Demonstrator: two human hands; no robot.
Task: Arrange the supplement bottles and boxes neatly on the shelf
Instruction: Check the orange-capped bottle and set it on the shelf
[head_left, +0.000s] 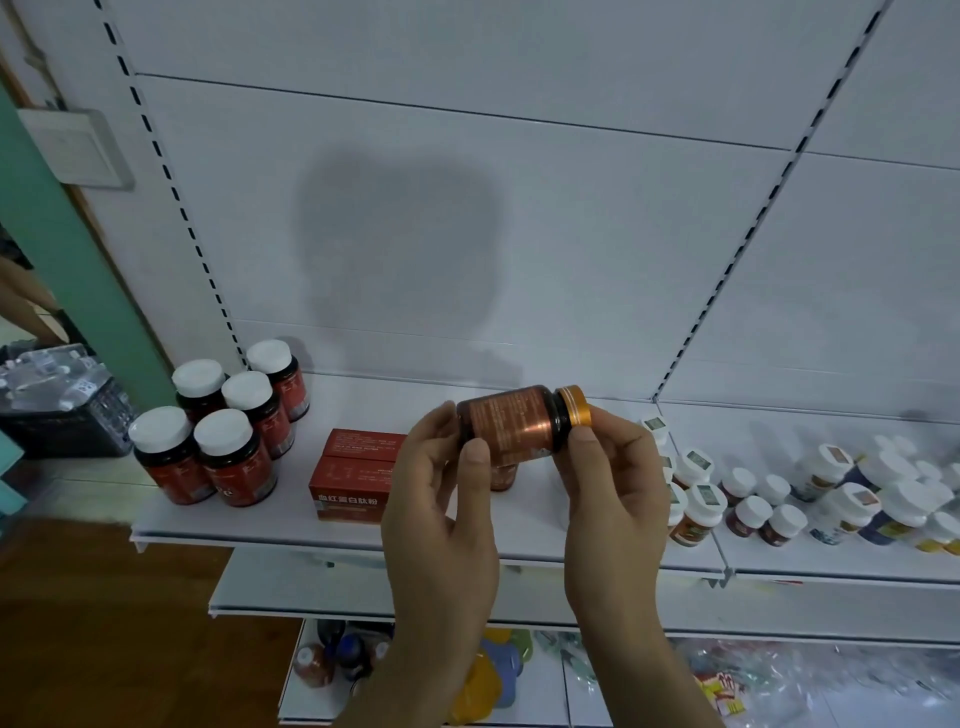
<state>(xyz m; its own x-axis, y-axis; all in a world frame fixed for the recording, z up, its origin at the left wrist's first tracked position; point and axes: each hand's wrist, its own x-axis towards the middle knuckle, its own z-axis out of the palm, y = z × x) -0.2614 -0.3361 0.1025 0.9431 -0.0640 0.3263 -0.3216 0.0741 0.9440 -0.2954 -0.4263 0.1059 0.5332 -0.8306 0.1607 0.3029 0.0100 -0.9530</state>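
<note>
A dark bottle with a copper label and a gold cap (514, 425) lies sideways in the air above the white shelf (322, 530), cap to the right. My left hand (441, 499) grips its body and base, thumb across the label. My right hand (608, 483) pinches the gold cap. Two red boxes (350, 480) sit stacked on the shelf left of my hands. Several red-labelled bottles with white caps (223, 436) stand grouped at the shelf's left end. Another copper bottle (503, 475) stands partly hidden behind my left hand.
Many small white-capped bottles (779, 504) crowd the shelf section to the right. Lower shelves hold bottles (332, 660) and packets (727, 686). A dark basket with plastic packs (62, 405) stands at the left. Wooden floor lies below.
</note>
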